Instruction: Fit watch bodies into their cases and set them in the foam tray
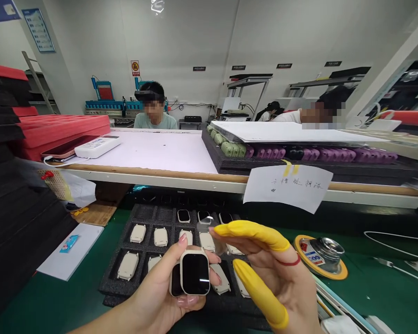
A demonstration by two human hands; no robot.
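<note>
Watches (195, 272) gripped in left hand (160, 287), right hand (280, 271) spread wide, handwritten Chinese note (288, 186)

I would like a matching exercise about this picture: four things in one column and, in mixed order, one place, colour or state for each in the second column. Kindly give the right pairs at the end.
Column 1
1. left hand
2. right hand
3. foam tray
4. handwritten note

Column 2
A. black, with cream watch cases in its compartments
B. taped at the front edge of the shelf
C. holding two watch bodies
D. wearing yellow finger covers

Right pairs: 1-C, 2-D, 3-A, 4-B
</note>
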